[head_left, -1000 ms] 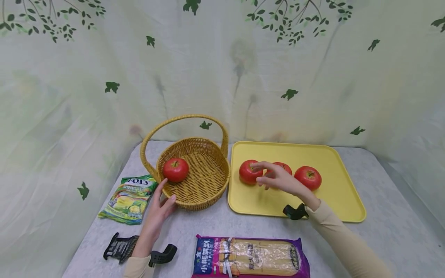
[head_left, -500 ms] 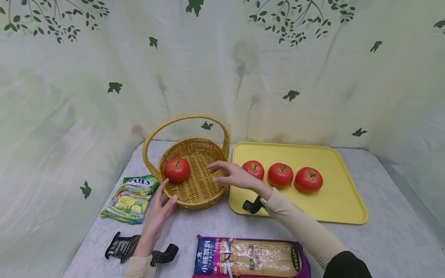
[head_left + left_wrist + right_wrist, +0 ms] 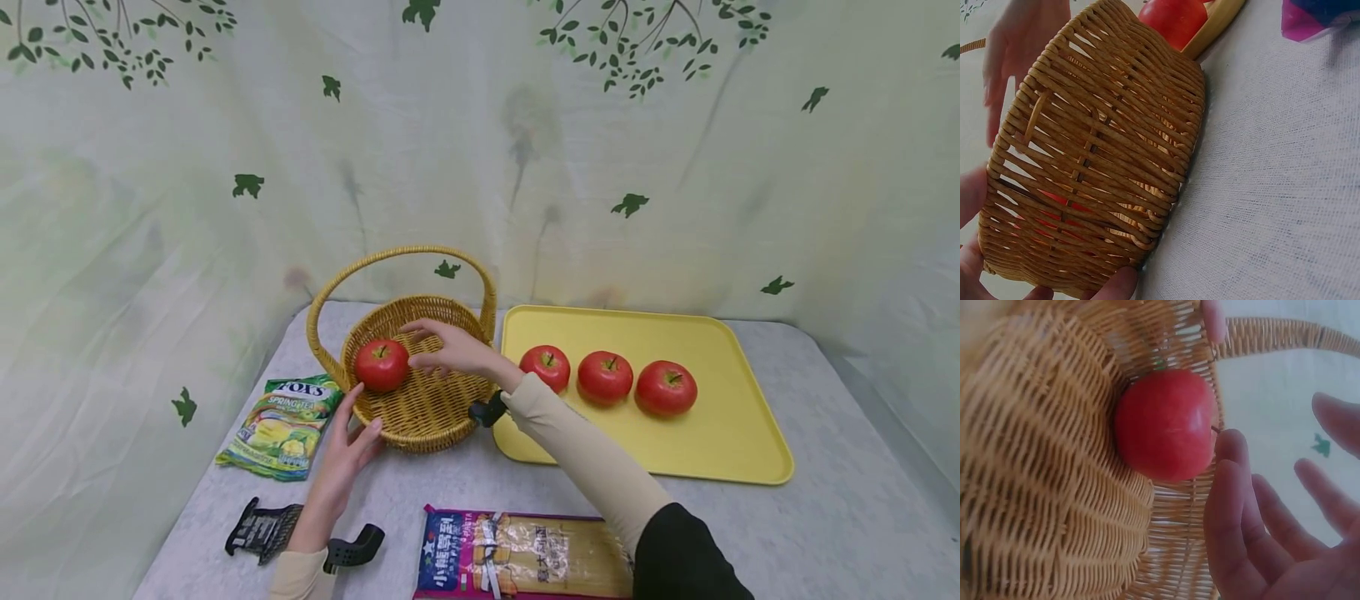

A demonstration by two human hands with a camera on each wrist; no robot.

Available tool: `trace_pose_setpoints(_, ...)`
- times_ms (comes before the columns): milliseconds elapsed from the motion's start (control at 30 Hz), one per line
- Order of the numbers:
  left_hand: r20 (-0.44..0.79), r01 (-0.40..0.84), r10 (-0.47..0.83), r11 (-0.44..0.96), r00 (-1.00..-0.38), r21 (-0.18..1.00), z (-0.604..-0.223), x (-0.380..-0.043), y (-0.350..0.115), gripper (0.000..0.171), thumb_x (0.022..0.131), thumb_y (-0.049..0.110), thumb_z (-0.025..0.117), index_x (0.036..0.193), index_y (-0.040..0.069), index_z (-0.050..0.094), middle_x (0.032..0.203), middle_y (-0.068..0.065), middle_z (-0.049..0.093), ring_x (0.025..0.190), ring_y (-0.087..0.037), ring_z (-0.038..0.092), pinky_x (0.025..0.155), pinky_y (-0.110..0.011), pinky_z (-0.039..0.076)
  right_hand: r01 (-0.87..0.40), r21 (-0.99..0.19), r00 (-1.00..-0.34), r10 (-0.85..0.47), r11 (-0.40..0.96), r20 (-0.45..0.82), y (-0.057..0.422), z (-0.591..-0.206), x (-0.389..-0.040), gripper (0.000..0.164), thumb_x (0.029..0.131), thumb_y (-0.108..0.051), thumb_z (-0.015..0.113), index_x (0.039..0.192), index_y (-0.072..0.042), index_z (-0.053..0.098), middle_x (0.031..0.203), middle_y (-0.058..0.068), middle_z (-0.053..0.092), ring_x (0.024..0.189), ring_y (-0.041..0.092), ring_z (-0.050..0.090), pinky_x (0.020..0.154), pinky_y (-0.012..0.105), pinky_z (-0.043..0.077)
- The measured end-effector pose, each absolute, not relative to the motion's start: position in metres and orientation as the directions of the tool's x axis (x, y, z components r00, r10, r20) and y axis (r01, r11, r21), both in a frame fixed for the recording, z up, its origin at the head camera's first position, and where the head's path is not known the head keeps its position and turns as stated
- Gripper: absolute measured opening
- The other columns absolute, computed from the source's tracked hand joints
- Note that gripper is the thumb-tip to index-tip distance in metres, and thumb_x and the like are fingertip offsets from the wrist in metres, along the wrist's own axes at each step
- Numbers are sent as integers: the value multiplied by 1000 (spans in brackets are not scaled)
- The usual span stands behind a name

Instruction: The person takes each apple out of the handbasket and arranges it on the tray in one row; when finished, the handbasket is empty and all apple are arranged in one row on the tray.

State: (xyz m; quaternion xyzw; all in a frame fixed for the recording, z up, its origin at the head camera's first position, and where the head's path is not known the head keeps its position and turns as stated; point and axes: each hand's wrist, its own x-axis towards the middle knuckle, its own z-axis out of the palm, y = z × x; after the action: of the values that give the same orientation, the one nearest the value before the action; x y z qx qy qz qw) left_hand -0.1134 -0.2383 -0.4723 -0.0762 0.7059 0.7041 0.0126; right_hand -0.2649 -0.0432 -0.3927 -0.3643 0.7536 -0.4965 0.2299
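Observation:
A wicker basket [image 3: 431,400] with a tall arched handle stands left of centre. One red apple [image 3: 382,365] lies inside, against its left wall. My left hand [image 3: 339,471] holds the basket's near left side, fingers at the rim and against the weave [image 3: 1085,150]. My right hand [image 3: 457,350] is over the basket, fingers loosely bent and spread, with nothing in them. In the right wrist view, its fingertips are right beside the apple [image 3: 1169,425], close to the stem.
A yellow tray [image 3: 720,442] to the right bears three red apples [image 3: 604,377] in a row. A green candy bag [image 3: 285,429] lies left of the basket, a black packet [image 3: 262,531] nearer me. A pasta pack [image 3: 525,554] lies in front, partly under the right sleeve.
My right hand has moved left from above the tray's apples to over the basket, beside the apple there. My left hand has stayed at the basket. The apples have not moved.

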Motion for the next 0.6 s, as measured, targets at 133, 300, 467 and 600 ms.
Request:
trace_pose_setpoints(133, -128, -128, -89, -3, -988, 992, -472, -113, -238, 65, 101, 21, 49, 154, 28, 11, 158, -4, -10, 140, -41, 15, 106, -54, 29, -310, -918, -628, -779, 249, 1, -55, -393, -271, 55, 90, -17, 66, 140, -15, 44, 136, 14, 47, 77, 31, 62, 62, 31, 54)
trace_pose_setpoints(300, -129, -130, -92, -1, -987, 992, -472, -113, -238, 65, 101, 22, 49, 154, 28, 11, 158, -4, -10, 140, -41, 15, 106, -54, 30, -295, -919, -621, -783, 262, -24, -67, -398, -277, 63, 89, -13, 68, 145, -15, 39, 142, 16, 40, 82, 36, 63, 72, 45, 55)
trace_pose_setpoints(467, -129, -130, -91, -1, -987, 992, -472, -113, -238, 65, 101, 22, 49, 154, 28, 11, 158, -4, -10, 140, -41, 15, 106, -55, 30, -255, -917, -606, -790, 308, -97, -78, -405, -282, 74, 88, -11, 69, 150, -15, 29, 148, 18, 30, 92, 44, 61, 79, 55, 51)
trace_pose_setpoints(600, -129, -130, -92, 1, -987, 992, -472, -113, -239, 65, 101, 22, 49, 154, 28, 11, 158, -4, -10, 140, -41, 14, 105, -55, 30, -269, -886, -592, -791, 377, -157, -87, -410, -282, 81, 87, -14, 71, 152, -18, 23, 147, 15, 32, 86, 43, 62, 77, 52, 52)
